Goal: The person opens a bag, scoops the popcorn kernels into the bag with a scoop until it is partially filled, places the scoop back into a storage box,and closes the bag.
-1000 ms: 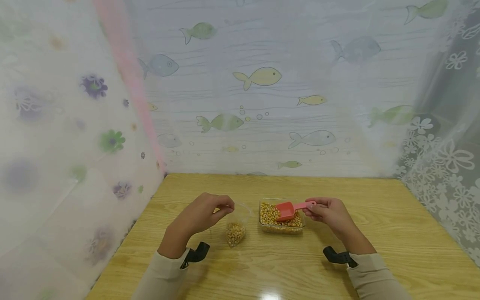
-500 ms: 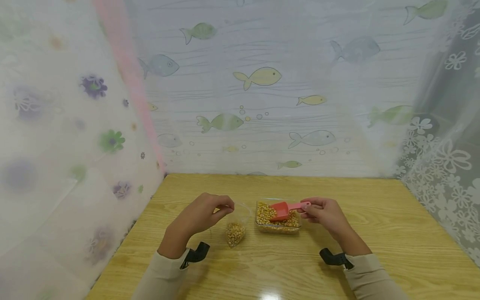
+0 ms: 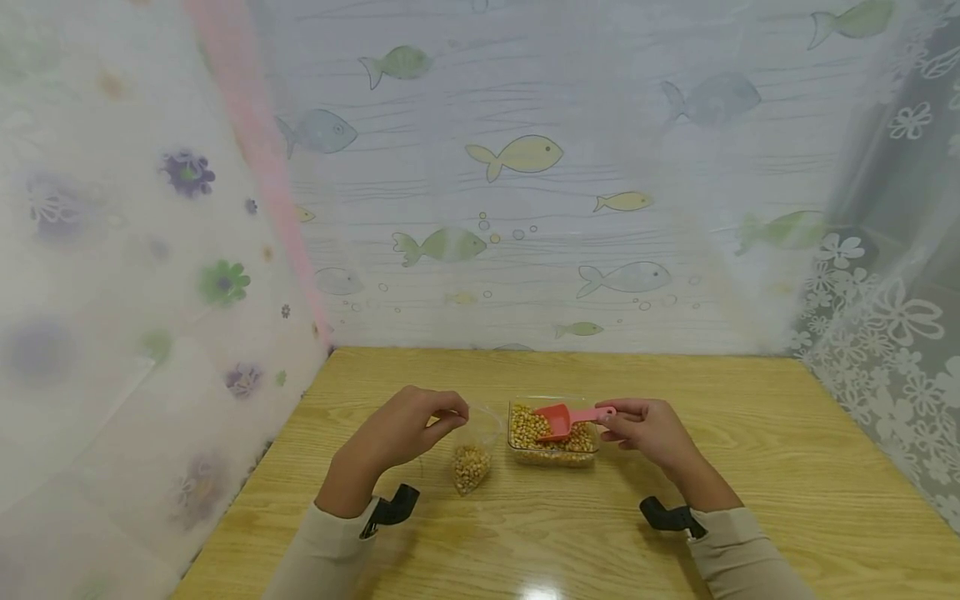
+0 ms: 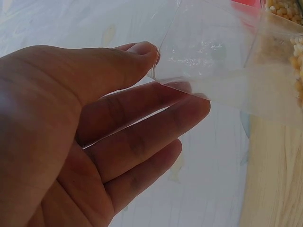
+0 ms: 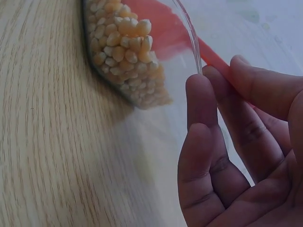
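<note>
Thumb and forefinger of my left hand (image 3: 405, 427) pinch the top edge of a clear plastic bag (image 4: 203, 52), the other fingers loosely bent below. Corn kernels (image 3: 471, 468) fill the lower part of this bag, beside a clear rectangular container (image 3: 553, 452). More yellow corn kernels (image 3: 528, 427) lie in the container, and a red-pink scoop (image 3: 557, 422) sits tilted on them. My right hand (image 3: 647, 427) pinches the end of the scoop's handle (image 5: 215, 64) between thumb and fingers. In the right wrist view, other fingertips (image 5: 201, 87) are right at the container's wall.
Everything stands on a wooden table (image 3: 540, 533). A translucent curtain with fish (image 3: 517, 208) hangs behind its far edge, and a flowered curtain (image 3: 150, 292) lines the left side. Black wrist mounts (image 3: 667, 514) sit at both cuffs.
The container has slid a little to the left, towards the bag, together with the scoop and my right hand. My left hand and the bag have stayed in place.
</note>
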A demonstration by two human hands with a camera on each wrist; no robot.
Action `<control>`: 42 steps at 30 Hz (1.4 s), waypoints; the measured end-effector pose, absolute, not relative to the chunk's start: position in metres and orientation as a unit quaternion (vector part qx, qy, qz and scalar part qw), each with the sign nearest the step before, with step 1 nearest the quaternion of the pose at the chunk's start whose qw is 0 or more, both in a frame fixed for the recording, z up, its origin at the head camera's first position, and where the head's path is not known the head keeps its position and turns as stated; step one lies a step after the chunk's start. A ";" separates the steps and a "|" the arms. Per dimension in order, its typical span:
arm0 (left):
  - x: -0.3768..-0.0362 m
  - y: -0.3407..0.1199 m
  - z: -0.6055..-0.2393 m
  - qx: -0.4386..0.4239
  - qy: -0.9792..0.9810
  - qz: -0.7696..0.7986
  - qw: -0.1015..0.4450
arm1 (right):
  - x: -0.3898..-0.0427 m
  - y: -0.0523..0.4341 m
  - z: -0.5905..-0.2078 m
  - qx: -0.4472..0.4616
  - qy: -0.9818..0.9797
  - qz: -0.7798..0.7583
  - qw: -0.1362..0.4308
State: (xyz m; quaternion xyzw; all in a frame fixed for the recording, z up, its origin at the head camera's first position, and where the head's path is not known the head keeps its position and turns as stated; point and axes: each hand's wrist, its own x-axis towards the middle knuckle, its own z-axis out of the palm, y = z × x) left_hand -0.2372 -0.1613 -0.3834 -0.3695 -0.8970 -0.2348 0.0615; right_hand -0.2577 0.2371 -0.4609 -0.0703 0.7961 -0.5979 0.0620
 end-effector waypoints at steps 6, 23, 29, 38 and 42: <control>-0.237 -0.162 -0.383 -0.368 -0.897 -0.238 0.060 | -0.260 0.238 -0.464 -0.061 0.773 -0.626 0.076; -0.237 -0.164 -0.384 -0.337 -0.907 -0.220 0.127 | -0.260 0.241 -0.471 -0.030 0.669 -0.732 0.125; -0.240 -0.165 -0.386 -0.332 -0.904 -0.227 0.146 | -0.261 0.242 -0.472 -0.033 0.637 -0.758 0.136; -0.240 -0.165 -0.386 -0.336 -0.907 -0.235 0.100 | -0.262 0.243 -0.472 -0.021 0.615 -0.777 0.137; -0.239 -0.164 -0.386 -0.336 -0.907 -0.239 0.088 | -0.261 0.244 -0.470 -0.020 0.610 -0.781 0.132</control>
